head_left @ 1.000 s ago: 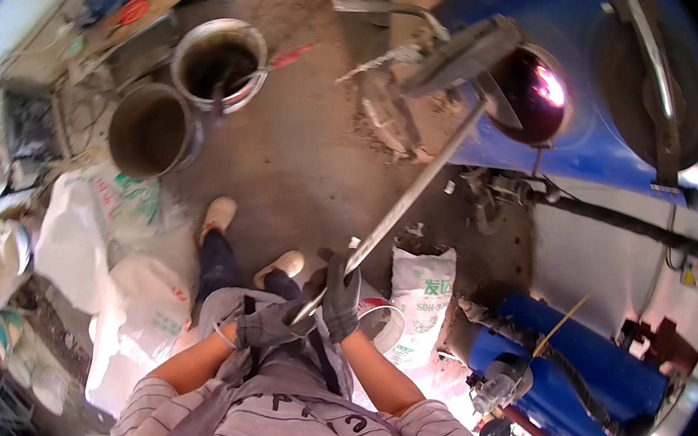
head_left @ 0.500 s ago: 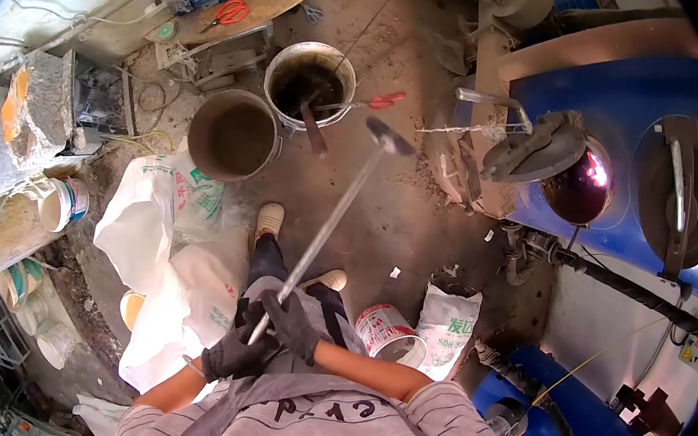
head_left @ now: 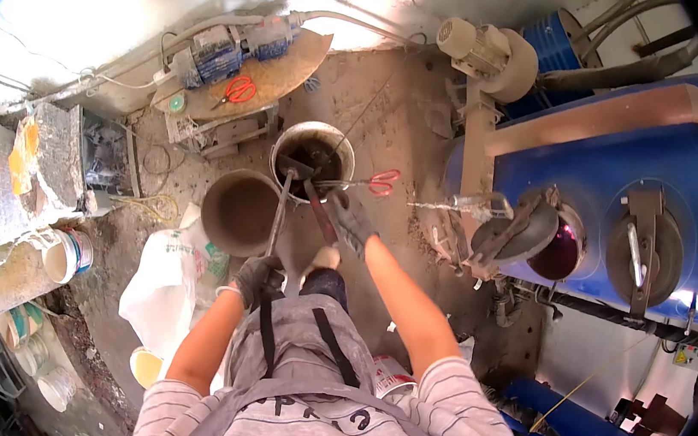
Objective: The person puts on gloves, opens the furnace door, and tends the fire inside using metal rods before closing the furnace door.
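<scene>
My left hand (head_left: 258, 282), in a dark glove, is closed around the lower end of a long metal rod with a flat crosswise head (head_left: 278, 220). That head rests at the near left side of a pale bucket (head_left: 277, 151) with dark contents. My right hand (head_left: 352, 221), also gloved, reaches to the bucket's near right rim with fingers stretched forward. Just left of it, a tool with a reddish-brown handle (head_left: 323, 215) leans out of the bucket. Red-handled scissors (head_left: 382, 182) lie across the rim on the right; whether my right fingers touch anything is unclear.
A second brown bucket (head_left: 246, 174) stands to the left, with white sacks (head_left: 159, 282) below it. Blue tank machinery (head_left: 610, 119) with an open round hatch lid (head_left: 512, 238) fills the right. A motor on a board (head_left: 316, 51) is at the back left.
I have moved closer to the buckets. The rod's head has come down into the pale bucket. My right hand has let go of the rod and stretched forward to the rim.
</scene>
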